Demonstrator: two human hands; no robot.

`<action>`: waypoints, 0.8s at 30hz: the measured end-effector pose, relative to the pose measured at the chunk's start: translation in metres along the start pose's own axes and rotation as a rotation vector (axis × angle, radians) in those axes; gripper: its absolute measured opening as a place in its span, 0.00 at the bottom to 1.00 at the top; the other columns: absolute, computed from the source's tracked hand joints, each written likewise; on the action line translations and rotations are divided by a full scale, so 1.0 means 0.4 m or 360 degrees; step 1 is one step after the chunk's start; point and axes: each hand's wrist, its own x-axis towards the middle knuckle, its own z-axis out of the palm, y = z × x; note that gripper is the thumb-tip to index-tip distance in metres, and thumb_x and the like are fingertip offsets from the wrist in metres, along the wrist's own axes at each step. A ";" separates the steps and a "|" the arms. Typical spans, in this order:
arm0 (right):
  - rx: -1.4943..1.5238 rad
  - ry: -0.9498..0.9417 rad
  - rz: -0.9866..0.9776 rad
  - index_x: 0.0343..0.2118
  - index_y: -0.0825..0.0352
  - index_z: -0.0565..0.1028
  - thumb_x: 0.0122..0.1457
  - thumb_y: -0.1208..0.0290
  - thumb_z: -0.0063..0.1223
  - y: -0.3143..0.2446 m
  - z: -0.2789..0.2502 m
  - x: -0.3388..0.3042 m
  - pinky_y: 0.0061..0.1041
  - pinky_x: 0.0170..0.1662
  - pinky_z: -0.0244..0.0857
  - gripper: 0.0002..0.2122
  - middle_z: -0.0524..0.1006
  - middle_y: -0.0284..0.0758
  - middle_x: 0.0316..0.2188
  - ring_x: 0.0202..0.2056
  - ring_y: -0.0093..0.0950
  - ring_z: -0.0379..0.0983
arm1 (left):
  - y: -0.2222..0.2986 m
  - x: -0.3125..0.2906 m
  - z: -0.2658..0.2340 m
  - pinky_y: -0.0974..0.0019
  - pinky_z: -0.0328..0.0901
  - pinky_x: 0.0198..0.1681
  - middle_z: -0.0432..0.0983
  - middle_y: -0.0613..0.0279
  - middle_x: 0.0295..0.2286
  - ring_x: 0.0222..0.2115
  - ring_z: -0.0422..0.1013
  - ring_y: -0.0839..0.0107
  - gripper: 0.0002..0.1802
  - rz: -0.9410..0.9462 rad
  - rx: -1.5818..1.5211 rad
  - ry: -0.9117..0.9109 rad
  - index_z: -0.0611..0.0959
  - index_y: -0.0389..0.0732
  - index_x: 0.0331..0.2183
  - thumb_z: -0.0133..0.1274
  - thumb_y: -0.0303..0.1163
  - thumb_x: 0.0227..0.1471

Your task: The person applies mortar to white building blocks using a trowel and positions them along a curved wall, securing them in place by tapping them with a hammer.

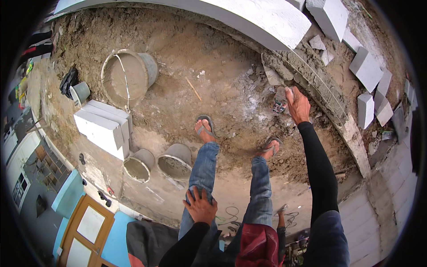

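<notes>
In my right hand (298, 106) is the handle of a trowel (272, 74). Its greyish, mortar-smeared blade points away from me and lies against the near side of the wet mortar strip (311, 86). A crumpled, dirty packet (279, 106) is on the soil just left of that hand. My left hand (201, 205) rests with spread fingers on my jeans near the left knee, holding nothing. Beyond the mortar, a row of white blocks (267, 22) stands on the same curved-looking footing, ending near the trowel.
A large bucket (152, 69) of grey-brown liquid stands at left, beside stacked white blocks (100, 127). Two smaller buckets (144, 156) (181, 153) with grey mix stand nearer. Loose white blocks (367, 69) lie at far right. A taut string (318, 82) runs along the mortar.
</notes>
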 end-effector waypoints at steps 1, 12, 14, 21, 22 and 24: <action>0.0003 0.0060 -0.0013 0.35 0.65 0.74 0.65 0.48 0.48 0.004 -0.009 -0.018 0.47 0.33 0.66 0.20 0.78 0.48 0.28 0.32 0.52 0.75 | -0.001 -0.003 -0.004 0.29 0.46 0.63 0.57 0.49 0.65 0.65 0.50 0.41 0.37 -0.0023 0.0026 0.0012 0.75 0.46 0.57 0.54 0.50 0.46; -0.0201 0.0272 0.0264 0.33 0.64 0.72 0.64 0.54 0.54 0.221 -0.178 -0.379 0.44 0.27 0.67 0.16 0.75 0.42 0.29 0.29 0.46 0.75 | 0.079 -0.027 -0.017 0.33 0.51 0.62 0.61 0.51 0.62 0.64 0.53 0.45 0.34 -0.0011 0.0260 0.0198 0.78 0.45 0.53 0.57 0.49 0.44; -0.0173 0.0189 0.0394 0.32 0.64 0.71 0.64 0.54 0.55 0.240 -0.214 -0.477 0.44 0.27 0.66 0.16 0.74 0.42 0.28 0.29 0.46 0.75 | 0.095 -0.033 -0.021 0.33 0.51 0.61 0.62 0.51 0.62 0.64 0.53 0.45 0.33 -0.0019 0.0310 0.0219 0.79 0.45 0.52 0.57 0.49 0.44; -0.0120 0.0244 0.0687 0.33 0.64 0.72 0.63 0.57 0.54 0.377 -0.361 -0.667 0.43 0.28 0.67 0.14 0.74 0.42 0.27 0.27 0.46 0.75 | 0.140 -0.056 -0.015 0.33 0.52 0.61 0.65 0.53 0.60 0.63 0.55 0.45 0.35 -0.0012 0.0483 0.0313 0.80 0.46 0.52 0.58 0.51 0.42; -0.0122 0.0249 0.0732 0.34 0.64 0.72 0.63 0.57 0.54 0.403 -0.381 -0.671 0.43 0.28 0.67 0.13 0.74 0.42 0.27 0.27 0.46 0.75 | 0.145 -0.061 -0.011 0.33 0.52 0.61 0.65 0.53 0.60 0.63 0.55 0.45 0.35 -0.0024 0.0505 0.0316 0.80 0.46 0.52 0.58 0.52 0.42; -0.0140 0.0376 0.0666 0.35 0.64 0.73 0.62 0.59 0.55 0.464 -0.423 -0.659 0.42 0.29 0.68 0.12 0.74 0.41 0.27 0.28 0.45 0.75 | 0.161 -0.072 -0.008 0.33 0.52 0.61 0.65 0.53 0.60 0.63 0.55 0.46 0.36 -0.0035 0.0556 0.0300 0.79 0.46 0.53 0.58 0.52 0.42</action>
